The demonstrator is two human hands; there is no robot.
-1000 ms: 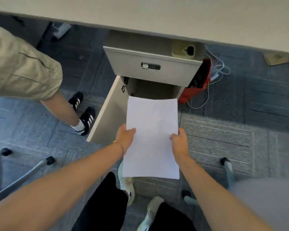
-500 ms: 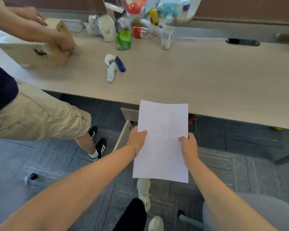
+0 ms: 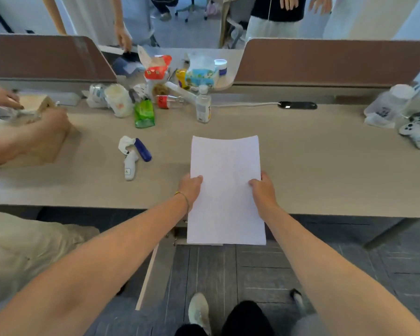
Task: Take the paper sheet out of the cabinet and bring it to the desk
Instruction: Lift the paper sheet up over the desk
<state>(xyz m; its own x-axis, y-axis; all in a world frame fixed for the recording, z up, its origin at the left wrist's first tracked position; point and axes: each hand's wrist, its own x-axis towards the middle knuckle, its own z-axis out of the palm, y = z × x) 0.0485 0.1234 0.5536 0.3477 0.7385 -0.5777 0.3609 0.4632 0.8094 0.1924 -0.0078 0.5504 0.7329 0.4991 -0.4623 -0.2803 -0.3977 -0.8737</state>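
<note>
I hold a white paper sheet (image 3: 224, 180) flat in front of me, its far half over the beige desk (image 3: 313, 161) and its near half past the desk's front edge. My left hand (image 3: 191, 187) grips the sheet's left edge with the thumb on top. My right hand (image 3: 262, 189) grips the right edge the same way. Below the sheet, the cabinet's open door (image 3: 155, 265) juts out under the desk; the cabinet body is hidden by the desk and the sheet.
A white handheld thermometer (image 3: 130, 163) and a blue object (image 3: 143, 149) lie left of the sheet. Bottles, packets and a green bag (image 3: 144, 113) crowd the back. Another person's hands work at a cardboard box (image 3: 41, 132) at the left. A white game controller (image 3: 414, 130) lies far right.
The view has risen from the cabinet under the desk to the desktop. Both hands have carried the sheet up and forward, from in front of the cabinet to over the desk's front edge.
</note>
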